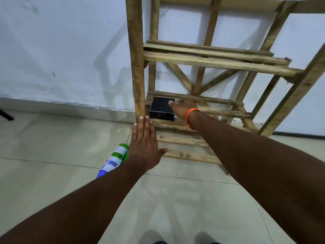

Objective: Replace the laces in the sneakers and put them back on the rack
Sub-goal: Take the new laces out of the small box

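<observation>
Our right hand (183, 108) reaches the black box (161, 110) low in the rack (218, 62), centre frame; we cannot tell its grip. Our left hand (145, 145) is flat, fingers straight, at the front post (136, 67). A hasty pull could tip the box out. No sneakers show; the rack stands upright, long axis vertical, open front facing us.

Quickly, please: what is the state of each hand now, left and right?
Left hand: open, flat, by the rack post, holding nothing.
Right hand: thumb on the black box; whether it holds the box cannot be told.
</observation>
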